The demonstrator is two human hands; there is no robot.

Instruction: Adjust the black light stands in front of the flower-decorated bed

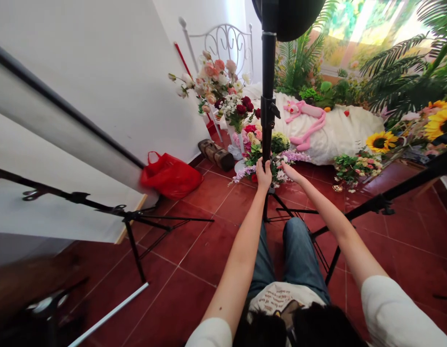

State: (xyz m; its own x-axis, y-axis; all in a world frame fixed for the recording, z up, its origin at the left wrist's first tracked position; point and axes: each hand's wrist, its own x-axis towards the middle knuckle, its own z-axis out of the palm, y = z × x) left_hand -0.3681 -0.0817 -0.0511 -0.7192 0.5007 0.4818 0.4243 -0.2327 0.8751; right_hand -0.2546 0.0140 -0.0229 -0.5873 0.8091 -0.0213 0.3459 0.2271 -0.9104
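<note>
Head view. The black stand [268, 72] rises through the upper centre of the frame. The left grip [264, 176] is closed around its pole, below the locking collar [268, 110]. The right grip [291, 171] is apart from the pole, just to its right in the picture, fingers extended, with nothing visibly held.

Caution: a sideways push under a one-handed hold may tip the stand. Loosening the collar without support could drop the upper section. The knees [294, 236] may strike the stand legs [265, 211]; a wide arm swing could knock the second stand [407, 185], right of frame.

Limits of view: the dark round fixture [291, 19] is cut off at the upper edge. The left palm is hidden. Lower-left equipment [46, 308] is blurred and unidentifiable.
</note>
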